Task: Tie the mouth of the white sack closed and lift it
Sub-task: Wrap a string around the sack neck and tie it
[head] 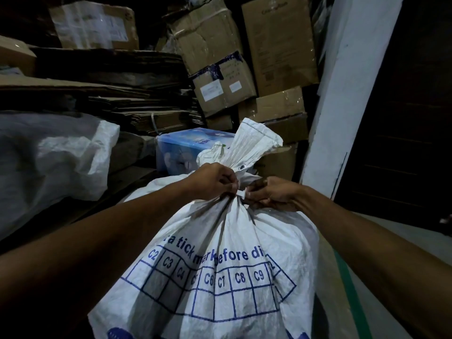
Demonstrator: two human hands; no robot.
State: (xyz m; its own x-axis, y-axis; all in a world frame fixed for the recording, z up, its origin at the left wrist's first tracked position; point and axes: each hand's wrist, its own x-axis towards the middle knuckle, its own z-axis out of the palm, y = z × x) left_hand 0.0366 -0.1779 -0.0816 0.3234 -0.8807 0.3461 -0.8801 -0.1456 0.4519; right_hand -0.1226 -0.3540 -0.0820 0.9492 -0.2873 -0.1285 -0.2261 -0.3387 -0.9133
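A full white woven sack (pixel 234 245) with a blue printed grid stands in front of me. Its mouth is gathered into a tight neck, and the loose top flap (pixel 254 140) fans upward behind my hands. My left hand (pixel 212 182) grips the gathered neck from the left. On the right side of the neck, my right hand (pixel 271 194) pinches a short white tie strip (pixel 241 193). Both hands touch at the neck.
Stacked flattened cardboard (pixel 137 94) and cardboard boxes (pixel 220 69) fill the back. Another white sack (pixel 56 157) lies at the left. A blue plastic box (pixel 181 148) sits behind the sack. A white pillar (pixel 342 94) and a dark door stand at the right.
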